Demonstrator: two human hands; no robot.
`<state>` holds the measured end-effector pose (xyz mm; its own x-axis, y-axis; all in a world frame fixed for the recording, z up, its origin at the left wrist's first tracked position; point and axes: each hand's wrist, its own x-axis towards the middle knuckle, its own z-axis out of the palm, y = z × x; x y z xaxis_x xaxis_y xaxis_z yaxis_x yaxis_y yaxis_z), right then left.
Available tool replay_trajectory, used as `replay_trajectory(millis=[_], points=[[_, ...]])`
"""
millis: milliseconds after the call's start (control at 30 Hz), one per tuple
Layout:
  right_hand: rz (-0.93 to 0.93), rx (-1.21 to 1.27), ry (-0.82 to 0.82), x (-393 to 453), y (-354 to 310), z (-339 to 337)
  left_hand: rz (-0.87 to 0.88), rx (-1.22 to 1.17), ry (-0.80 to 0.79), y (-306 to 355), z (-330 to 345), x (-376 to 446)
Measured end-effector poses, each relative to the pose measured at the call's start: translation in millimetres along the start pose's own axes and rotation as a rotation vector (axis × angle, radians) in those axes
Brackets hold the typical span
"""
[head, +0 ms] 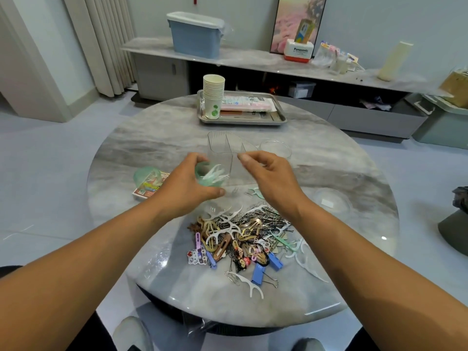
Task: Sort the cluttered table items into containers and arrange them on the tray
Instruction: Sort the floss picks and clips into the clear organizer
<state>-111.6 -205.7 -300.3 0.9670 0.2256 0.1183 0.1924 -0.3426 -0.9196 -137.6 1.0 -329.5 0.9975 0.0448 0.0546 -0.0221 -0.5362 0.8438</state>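
The left hand (pixel 188 183) curls its grip round floss picks (pixel 214 173) just left of the clear container (pixel 228 158), mid-tabletop, which the right hand (pixel 266 173) pinches (the clutter pile (pixel 243 239) lies nearer the near edge).

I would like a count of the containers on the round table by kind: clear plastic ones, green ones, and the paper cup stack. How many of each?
Clear tall box: 1
Clear round dishes: 2
Green containers, one gripped by the left hand: 2
Paper cup stack on the tray: 1
Total: 6
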Motion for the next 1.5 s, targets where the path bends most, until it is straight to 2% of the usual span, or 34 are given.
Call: replay_trajectory(millis=[67, 167, 200, 367, 533, 667, 833, 933, 1000, 1133, 1300, 1367, 1500], points=[[0.093, -0.097, -0.084, 1, 8, -10, -0.090, -0.007, 0.049, -8, -2, 5], [0.195, -0.437, -0.443, -6, 25, -5, -0.188, -0.048, 0.056, -20, -4, 9], [0.198, -0.528, -0.515, -9, 29, 1, -0.207, -0.069, 0.041, -22, -3, 10], [-0.027, -0.891, -0.574, -11, 38, 27, -0.275, -0.098, -0.036, -30, 8, 12], [-0.026, -0.949, -0.661, -7, 42, 32, -0.288, -0.027, -0.062, -38, 12, 12], [-0.060, -1.005, -0.665, -2, 41, 32, -0.214, 0.076, -0.061, -33, 8, 12], [-0.084, -1.000, -0.726, 0, 39, 27, 0.037, 0.166, 0.045, -12, 5, 10], [-0.130, -0.963, -0.640, -2, 41, 29, 0.171, 0.208, 0.151, 0, 7, 10], [-0.148, -0.944, -0.591, -2, 43, 30, 0.181, 0.224, 0.158, 6, 8, 9], [-0.146, -0.942, -0.530, -1, 48, 28, 0.094, 0.222, -0.030, 5, 10, 3], [-0.147, -0.959, -0.459, 3, 48, 22, 0.064, 0.413, -0.317, 3, 12, -5], [-0.108, -0.924, -0.460, 4, 48, 18, 0.082, 0.492, -0.365, 4, 13, -8], [-0.057, -0.885, -0.472, 5, 46, 11, 0.131, 0.619, -0.365, 8, 15, -7]])
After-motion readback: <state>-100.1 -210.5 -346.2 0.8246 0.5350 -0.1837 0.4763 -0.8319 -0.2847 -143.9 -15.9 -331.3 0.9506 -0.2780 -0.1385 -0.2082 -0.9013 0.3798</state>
